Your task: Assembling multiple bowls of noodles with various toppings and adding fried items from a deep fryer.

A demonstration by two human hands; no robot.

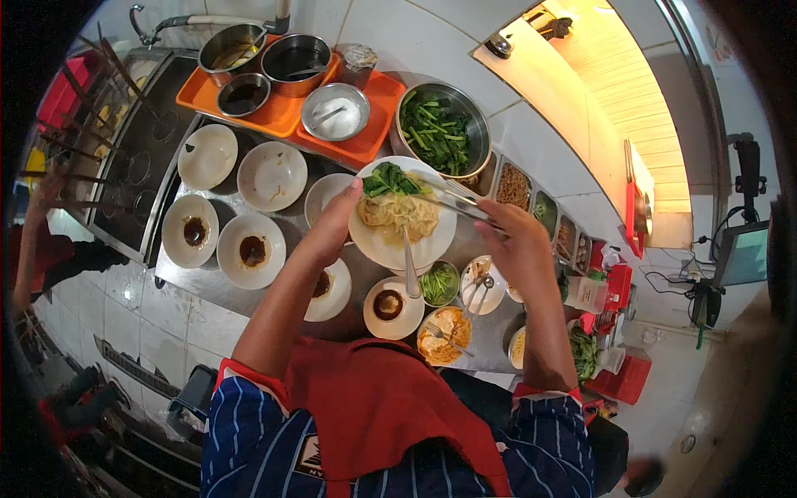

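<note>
My left hand [339, 211] grips the left rim of a white bowl [398, 254], its thumb over the edge. The bowl holds pale dumplings or noodles [405, 221], cooked green leaves [389, 180] at the upper left, and a metal spoon [410, 267] whose handle hangs over the near rim. In my right hand [514, 227] is a pair of metal tongs [457, 202], closed around by the fingers; their tips reach over the bowl near the greens. Behind the bowl stands a steel pot [445, 127] of chopped cooked greens.
White bowls [273, 176], some with dark sauce, cover the left of the steel counter [292, 230]. Orange trays [380, 115] with steel pots stand behind. Small bowls sit near my body; topping containers [514, 187] line the right. Noodle baskets [164, 124] and another person's arm [31, 243] are far left.
</note>
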